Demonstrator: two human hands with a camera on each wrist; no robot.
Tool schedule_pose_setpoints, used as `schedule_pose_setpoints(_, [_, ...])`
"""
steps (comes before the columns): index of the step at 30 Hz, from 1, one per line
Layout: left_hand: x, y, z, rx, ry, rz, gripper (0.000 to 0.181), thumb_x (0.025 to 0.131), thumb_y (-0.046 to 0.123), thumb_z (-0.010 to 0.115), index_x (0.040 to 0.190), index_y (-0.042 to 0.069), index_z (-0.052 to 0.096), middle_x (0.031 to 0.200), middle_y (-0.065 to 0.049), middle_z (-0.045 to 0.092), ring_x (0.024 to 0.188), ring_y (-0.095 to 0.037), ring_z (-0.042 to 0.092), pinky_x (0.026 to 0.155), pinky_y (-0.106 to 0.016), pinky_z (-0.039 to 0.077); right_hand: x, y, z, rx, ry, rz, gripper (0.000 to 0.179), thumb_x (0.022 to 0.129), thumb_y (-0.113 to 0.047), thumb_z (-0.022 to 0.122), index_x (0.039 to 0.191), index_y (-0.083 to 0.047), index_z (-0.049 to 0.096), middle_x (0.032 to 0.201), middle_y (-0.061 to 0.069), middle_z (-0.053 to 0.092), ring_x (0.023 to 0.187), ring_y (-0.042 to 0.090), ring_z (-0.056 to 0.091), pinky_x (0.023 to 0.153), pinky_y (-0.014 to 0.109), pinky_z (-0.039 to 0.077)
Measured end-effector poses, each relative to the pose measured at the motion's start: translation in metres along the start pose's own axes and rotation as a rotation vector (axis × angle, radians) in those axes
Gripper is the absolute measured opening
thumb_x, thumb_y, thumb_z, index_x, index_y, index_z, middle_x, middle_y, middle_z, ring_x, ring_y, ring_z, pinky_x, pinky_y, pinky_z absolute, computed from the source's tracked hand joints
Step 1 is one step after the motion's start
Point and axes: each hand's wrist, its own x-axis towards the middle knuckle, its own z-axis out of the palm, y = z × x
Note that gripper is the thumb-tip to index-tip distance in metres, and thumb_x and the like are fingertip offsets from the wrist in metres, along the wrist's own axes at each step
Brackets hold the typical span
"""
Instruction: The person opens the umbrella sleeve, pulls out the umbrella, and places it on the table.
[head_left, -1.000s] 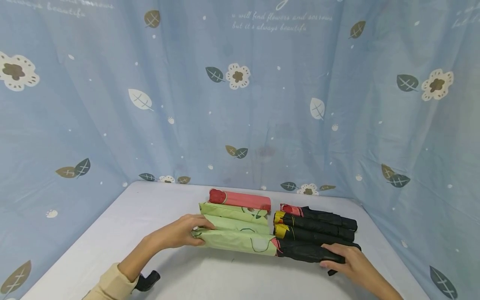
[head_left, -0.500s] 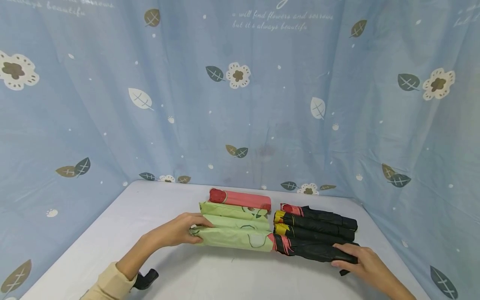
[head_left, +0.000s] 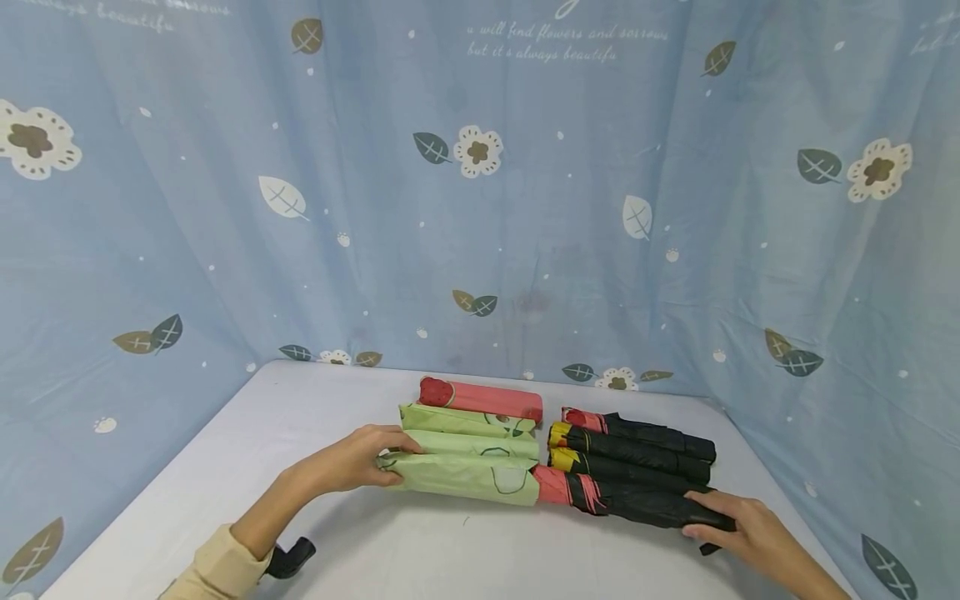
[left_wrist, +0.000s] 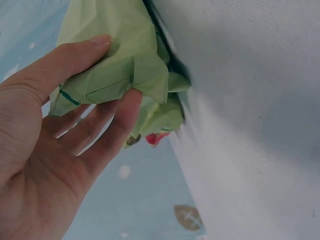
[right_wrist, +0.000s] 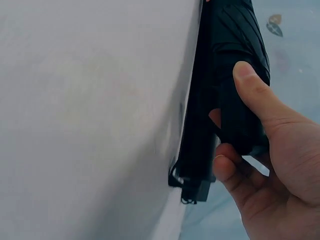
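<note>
In the head view my left hand (head_left: pixel 367 458) pinches the left end of a light green wrinkled bundle (head_left: pixel 465 481). The left wrist view shows its thumb (left_wrist: pixel 82 56) on top and fingers beneath the green fold. My right hand (head_left: pixel 742 527) grips the right end of a rolled black umbrella (head_left: pixel 648 504), thumb on top and fingers below. A pink part with a black band (head_left: pixel 564 487) lies between the green and black lengths, in line with both. Whether it continues inside the green bundle is hidden. Close beside that end is a black rod (right_wrist: pixel 196 160) with a small cord.
Behind the green bundle lie more green rolls (head_left: pixel 468 421) and a pink roll (head_left: pixel 483 398) with a red end. Several rolled black umbrellas (head_left: pixel 660 450) with yellow or pink ends lie on the right. The white table (head_left: pixel 450 558) meets a blue printed curtain (head_left: pixel 480 208).
My right hand has moved right with the umbrella, and more pink now shows beside the green bundle. My left hand and the green bundle have shifted slightly left.
</note>
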Motion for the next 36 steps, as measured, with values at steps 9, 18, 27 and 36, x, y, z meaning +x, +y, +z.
schedule_pose_setpoints(9, [0.001, -0.004, 0.008, 0.043, 0.019, 0.030, 0.039, 0.086, 0.018, 0.076, 0.124, 0.019, 0.066, 0.118, 0.009, 0.067, 0.108, -0.009, 0.062, 0.092, -0.035, 0.052, -0.003, 0.015, -0.002, 0.017, -0.044, 0.030, 0.053, 0.086, -0.045, 0.071, 0.124, -0.008, 0.067, 0.121, 0.015, 0.069, 0.106, 0.036, 0.067, 0.080, 0.038, 0.058])
schedule_pose_setpoints(18, [0.002, -0.004, 0.014, 0.054, 0.026, 0.010, 0.035, 0.088, 0.024, 0.074, 0.122, 0.020, 0.067, 0.116, 0.011, 0.066, 0.107, -0.005, 0.060, 0.092, -0.032, 0.052, 0.001, 0.019, -0.005, 0.005, -0.083, 0.078, 0.060, 0.078, -0.050, 0.076, 0.119, -0.007, 0.070, 0.117, 0.018, 0.070, 0.103, 0.039, 0.067, 0.078, 0.041, 0.058])
schedule_pose_setpoints(27, [-0.001, -0.001, 0.012, 0.024, 0.032, 0.001, 0.036, 0.089, 0.026, 0.073, 0.122, 0.016, 0.066, 0.113, 0.006, 0.062, 0.100, -0.005, 0.058, 0.086, -0.032, 0.051, -0.003, 0.025, -0.003, -0.084, -0.064, 0.117, 0.058, 0.069, -0.053, 0.081, 0.111, -0.013, 0.074, 0.101, 0.002, 0.074, 0.083, 0.019, 0.069, 0.068, 0.033, 0.056])
schedule_pose_setpoints(36, [-0.003, 0.000, 0.010, -0.006, 0.034, 0.003, 0.038, 0.088, 0.028, 0.074, 0.123, 0.015, 0.066, 0.111, 0.004, 0.060, 0.094, -0.005, 0.056, 0.077, -0.024, 0.050, -0.003, 0.027, -0.006, -0.046, -0.124, 0.221, 0.056, 0.071, -0.044, 0.083, 0.115, -0.011, 0.072, 0.106, 0.007, 0.072, 0.060, -0.002, 0.049, 0.055, 0.022, 0.044])
